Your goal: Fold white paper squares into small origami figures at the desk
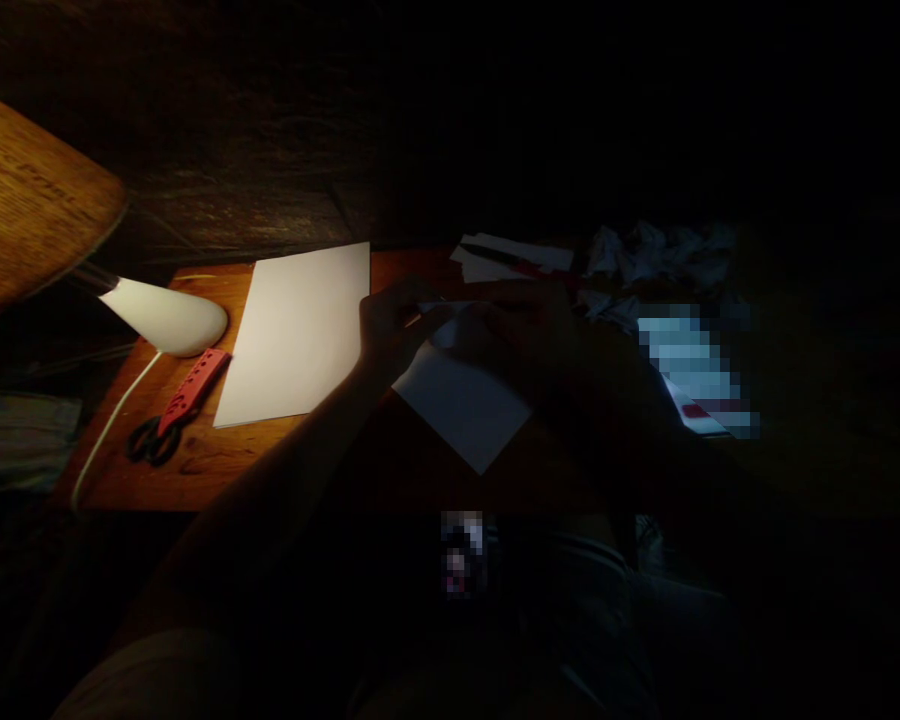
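A sheet of white paper (469,415) lies with one corner pointing toward me, its far edge pinched in both hands. My left hand (394,325) is closed on the far left part of that edge, where the paper looks bent over. On the other side my right hand (529,325) is deep in shadow, its fingers meeting the paper near the middle of the far edge. To the left of my left hand lies a stack or large sheet of white paper (300,330), touched by nothing I can see.
A lamp with a white base (172,317) and wooden shade (37,200) stands left. Before it lie scissors with black handles (154,440) in a red cover (195,385). Paper strips (495,262), a dark knife-like tool (502,262), folded paper pieces (637,255) and a lit phone (690,370) lie behind and right.
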Demonstrator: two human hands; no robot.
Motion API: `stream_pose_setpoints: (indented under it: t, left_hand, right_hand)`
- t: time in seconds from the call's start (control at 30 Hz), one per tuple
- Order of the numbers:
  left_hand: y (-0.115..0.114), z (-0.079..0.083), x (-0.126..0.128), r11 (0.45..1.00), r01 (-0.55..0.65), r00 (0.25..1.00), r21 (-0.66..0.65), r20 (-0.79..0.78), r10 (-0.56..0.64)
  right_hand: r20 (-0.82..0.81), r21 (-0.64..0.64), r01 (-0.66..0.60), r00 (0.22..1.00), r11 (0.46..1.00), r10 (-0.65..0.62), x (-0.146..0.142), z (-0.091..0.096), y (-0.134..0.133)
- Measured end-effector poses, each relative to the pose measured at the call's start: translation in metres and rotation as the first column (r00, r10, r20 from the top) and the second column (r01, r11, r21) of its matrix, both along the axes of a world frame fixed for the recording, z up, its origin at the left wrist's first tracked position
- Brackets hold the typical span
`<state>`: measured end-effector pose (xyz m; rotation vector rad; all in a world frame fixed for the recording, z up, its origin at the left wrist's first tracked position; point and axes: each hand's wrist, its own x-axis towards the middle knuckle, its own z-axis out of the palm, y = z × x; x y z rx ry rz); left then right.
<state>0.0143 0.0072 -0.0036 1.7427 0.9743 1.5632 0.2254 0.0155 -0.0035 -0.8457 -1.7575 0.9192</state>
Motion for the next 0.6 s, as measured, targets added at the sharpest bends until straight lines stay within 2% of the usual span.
stream_pose_setpoints:
  t: [0.27, 0.6]
  left_hand:
    - [0.0, -0.001, -0.002, 1.0, 0.016, 1.0, -0.013, -0.009, -0.016]
    - [0.004, -0.005, -0.005, 0.997, -0.021, 0.994, -0.075, 0.107, 0.029]
  right_hand:
    - [0.066, 0.008, 0.008, 0.998, 1.0, -0.008, 0.002, 0.007, -0.002]
    - [0.058, 0.018, 0.016, 0.998, 1.0, -0.017, 0.003, 0.013, -0.002]
